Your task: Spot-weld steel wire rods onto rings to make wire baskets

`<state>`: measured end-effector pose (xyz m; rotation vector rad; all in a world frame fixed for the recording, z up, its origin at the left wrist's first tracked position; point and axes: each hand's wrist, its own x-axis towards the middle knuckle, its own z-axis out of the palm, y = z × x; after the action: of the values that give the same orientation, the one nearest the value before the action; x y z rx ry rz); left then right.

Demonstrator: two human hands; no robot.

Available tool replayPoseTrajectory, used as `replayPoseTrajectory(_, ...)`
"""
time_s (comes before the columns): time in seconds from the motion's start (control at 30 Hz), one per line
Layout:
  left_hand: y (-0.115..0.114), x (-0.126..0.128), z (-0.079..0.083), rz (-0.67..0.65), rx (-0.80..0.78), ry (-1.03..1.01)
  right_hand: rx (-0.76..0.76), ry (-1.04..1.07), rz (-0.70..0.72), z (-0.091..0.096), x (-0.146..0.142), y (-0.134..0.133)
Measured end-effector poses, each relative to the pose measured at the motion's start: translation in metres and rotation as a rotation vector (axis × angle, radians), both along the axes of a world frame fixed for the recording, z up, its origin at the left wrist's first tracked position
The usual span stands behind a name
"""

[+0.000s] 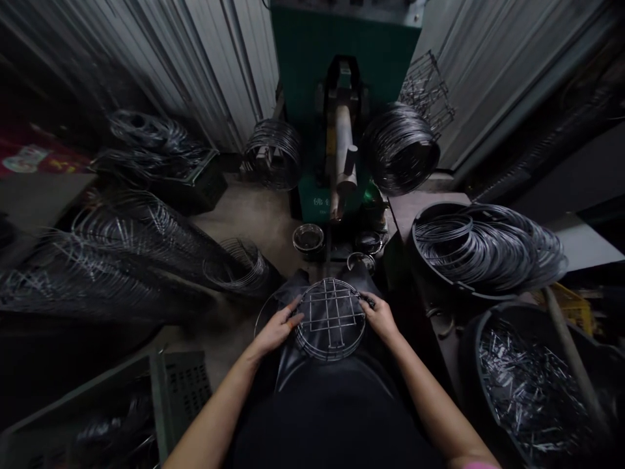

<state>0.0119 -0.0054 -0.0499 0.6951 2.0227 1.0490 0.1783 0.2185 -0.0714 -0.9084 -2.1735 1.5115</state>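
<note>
Between the left hand (277, 327) and right hand (381, 319), both clasping its rim, was one round wire rack (331, 314). Beyond them stood one green machine (343, 133), its white lettering (319, 202) showing 佛, the rest unclear, between two wire coils (398, 140). Right of the right hand sat two tubs (469, 348).

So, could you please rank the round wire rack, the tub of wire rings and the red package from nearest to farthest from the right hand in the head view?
1. Round wire rack: held at its right edge by the right hand.
2. Tub of wire rings: off to the right.
3. Red package: far left, farthest.
</note>
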Motion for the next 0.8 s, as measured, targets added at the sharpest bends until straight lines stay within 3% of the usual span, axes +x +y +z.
replayPoseTrajectory(0.13,-0.011,-0.008,0.010,-0.131,0.000,-0.274,-0.186,-0.012,0.000,-0.002,0.004,0.003)
replayPoseTrajectory(0.2,-0.010,-0.003,0.010,-0.155,0.024,-0.286,-0.254,-0.011,-0.018,-0.004,0.006,0.003)
replayPoseTrajectory(0.27,-0.006,0.008,0.007,-0.094,0.057,-0.255,-0.289,-0.002,-0.033,-0.007,0.007,0.001)
replayPoseTrajectory(0.37,0.000,0.026,-0.003,0.051,0.062,-0.272,-0.306,0.014,-0.035,-0.010,0.009,-0.003)
replayPoseTrajectory(0.47,0.004,0.031,-0.005,0.104,0.115,-0.387,-0.306,0.050,-0.053,-0.008,0.007,-0.006)
replayPoseTrajectory(0.7,0.015,0.001,0.025,0.064,0.187,-0.454,-0.289,0.125,-0.145,0.012,-0.003,-0.012)
replayPoseTrajectory(0.8,0.014,0.002,0.023,0.033,0.192,-0.424,-0.218,0.079,-0.120,0.010,0.000,-0.019)
